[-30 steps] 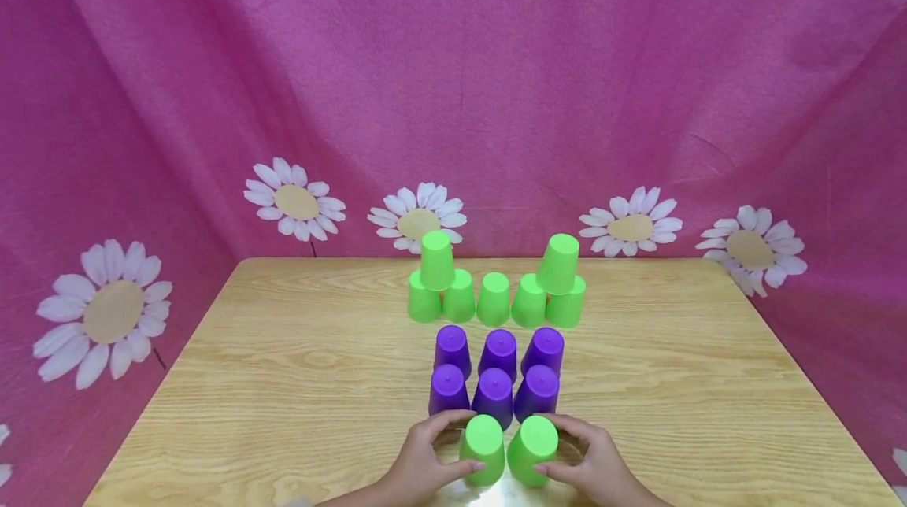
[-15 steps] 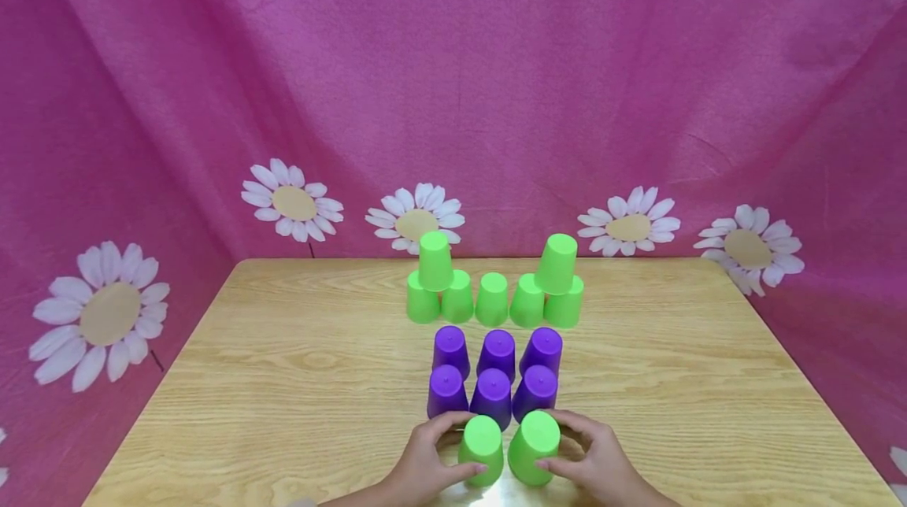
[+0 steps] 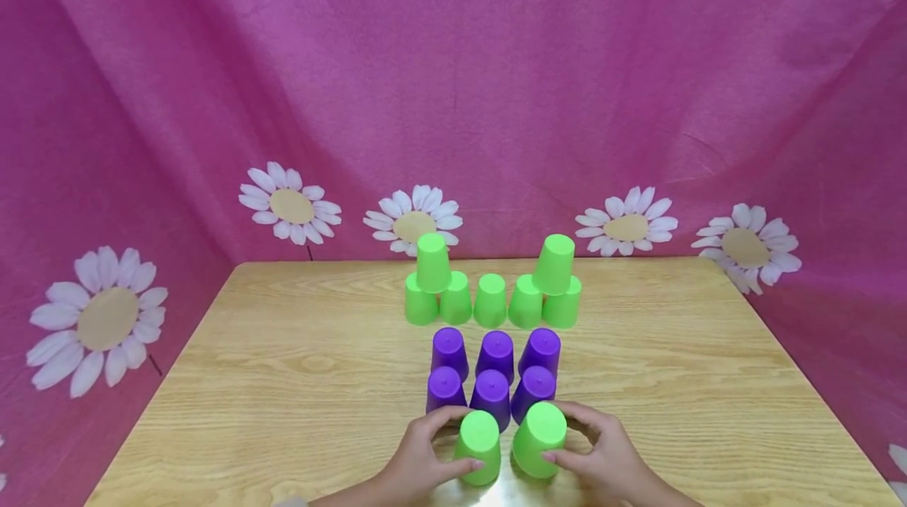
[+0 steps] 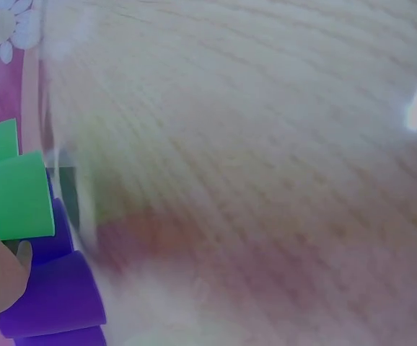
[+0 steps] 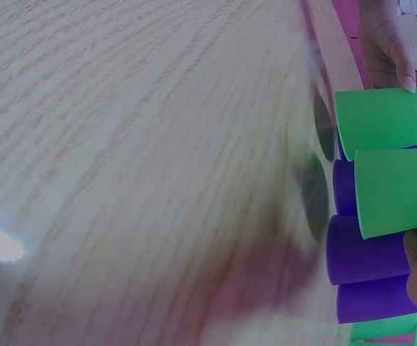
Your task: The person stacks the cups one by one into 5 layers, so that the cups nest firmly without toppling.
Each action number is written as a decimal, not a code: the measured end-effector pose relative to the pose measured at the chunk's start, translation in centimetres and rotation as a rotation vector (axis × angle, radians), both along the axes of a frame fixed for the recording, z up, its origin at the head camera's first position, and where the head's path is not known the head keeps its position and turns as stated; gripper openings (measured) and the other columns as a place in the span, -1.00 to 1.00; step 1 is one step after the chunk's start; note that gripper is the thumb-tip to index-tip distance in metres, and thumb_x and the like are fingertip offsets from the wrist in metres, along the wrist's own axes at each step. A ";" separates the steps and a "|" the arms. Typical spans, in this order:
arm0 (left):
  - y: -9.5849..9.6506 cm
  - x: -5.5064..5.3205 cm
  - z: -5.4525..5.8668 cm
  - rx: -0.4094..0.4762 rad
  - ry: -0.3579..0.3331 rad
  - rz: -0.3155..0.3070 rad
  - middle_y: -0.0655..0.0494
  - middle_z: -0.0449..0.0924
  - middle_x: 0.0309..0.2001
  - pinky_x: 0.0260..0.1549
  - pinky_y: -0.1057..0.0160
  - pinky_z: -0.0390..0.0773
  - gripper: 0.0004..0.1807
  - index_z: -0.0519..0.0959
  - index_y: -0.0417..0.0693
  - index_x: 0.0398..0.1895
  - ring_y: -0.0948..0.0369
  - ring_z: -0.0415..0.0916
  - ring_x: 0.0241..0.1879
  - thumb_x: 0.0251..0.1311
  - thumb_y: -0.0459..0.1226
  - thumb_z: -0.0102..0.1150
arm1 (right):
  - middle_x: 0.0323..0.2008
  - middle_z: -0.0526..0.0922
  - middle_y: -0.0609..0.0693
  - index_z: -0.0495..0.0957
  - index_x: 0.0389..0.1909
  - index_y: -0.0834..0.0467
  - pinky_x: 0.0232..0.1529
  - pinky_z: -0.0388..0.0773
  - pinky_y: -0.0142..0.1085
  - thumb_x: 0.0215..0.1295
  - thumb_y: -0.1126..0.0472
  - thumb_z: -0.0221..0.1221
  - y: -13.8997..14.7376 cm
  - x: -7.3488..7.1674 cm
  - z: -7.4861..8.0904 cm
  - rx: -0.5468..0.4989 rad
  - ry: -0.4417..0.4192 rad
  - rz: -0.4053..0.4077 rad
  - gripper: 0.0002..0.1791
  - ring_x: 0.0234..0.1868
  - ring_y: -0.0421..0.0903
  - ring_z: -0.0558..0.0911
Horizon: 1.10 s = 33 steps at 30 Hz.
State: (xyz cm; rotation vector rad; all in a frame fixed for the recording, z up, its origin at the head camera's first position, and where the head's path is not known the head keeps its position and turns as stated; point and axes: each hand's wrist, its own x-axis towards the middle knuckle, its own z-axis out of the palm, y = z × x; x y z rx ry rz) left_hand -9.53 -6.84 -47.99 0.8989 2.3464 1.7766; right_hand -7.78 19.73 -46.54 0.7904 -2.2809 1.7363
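Note:
My left hand [image 3: 420, 450] grips an upside-down green cup [image 3: 478, 448] at the near side of the table, thumb in front and fingers behind. A second upside-down green cup [image 3: 540, 440] is held the same way in my right hand [image 3: 602, 448]. In the right wrist view this near green cup [image 5: 400, 191] has its rim a little off the tabletop; whether the left one is lifted I cannot tell. A narrow gap separates the two. Just beyond them stand two rows of upside-down purple cups [image 3: 490, 397], partly hidden by the hands and green cups.
Farther back, a row of green cups [image 3: 490, 301] stands upside down. Two more, a left upper cup [image 3: 433, 263] and a right upper cup [image 3: 555, 264], sit across pairs at its ends. A pink flowered cloth [image 3: 453, 98] surrounds the wooden table [image 3: 283, 373].
My right hand has shifted its green cup slightly right and upward, widening the gap between the two held cups. The left hand keeps its grip, nearly still. The other cups stand as before.

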 end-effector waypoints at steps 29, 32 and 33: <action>-0.3 -0.9 5.1 0.022 -0.097 -0.033 -0.22 0.56 -0.03 -0.09 0.32 0.61 -0.41 0.45 -0.32 0.05 0.01 0.60 -0.09 -0.10 -0.31 0.39 | 0.00 0.58 -0.27 0.48 0.01 0.37 0.04 0.45 -0.61 -0.23 0.60 0.33 0.4 -1.1 4.6 -0.026 0.147 0.038 -0.37 -0.02 -0.39 0.56; -0.2 -1.1 5.7 0.050 -0.103 -0.003 -0.22 0.56 -0.03 -0.07 0.32 0.60 -0.41 0.45 -0.32 0.05 0.00 0.58 -0.07 -0.11 -0.33 0.39 | -0.01 0.59 -0.27 0.48 0.01 0.38 0.04 0.45 -0.62 -0.23 0.62 0.32 0.4 -1.3 5.1 -0.038 0.144 0.028 -0.38 -0.02 -0.39 0.56; -0.2 -1.2 5.9 0.053 -0.096 0.006 -0.22 0.56 -0.04 -0.05 0.30 0.59 -0.42 0.45 -0.32 0.04 0.03 0.58 -0.07 -0.12 -0.33 0.40 | -0.01 0.59 -0.27 0.48 0.01 0.38 0.03 0.45 -0.62 -0.23 0.62 0.32 0.4 -1.4 5.3 -0.042 0.146 0.024 -0.38 -0.03 -0.39 0.56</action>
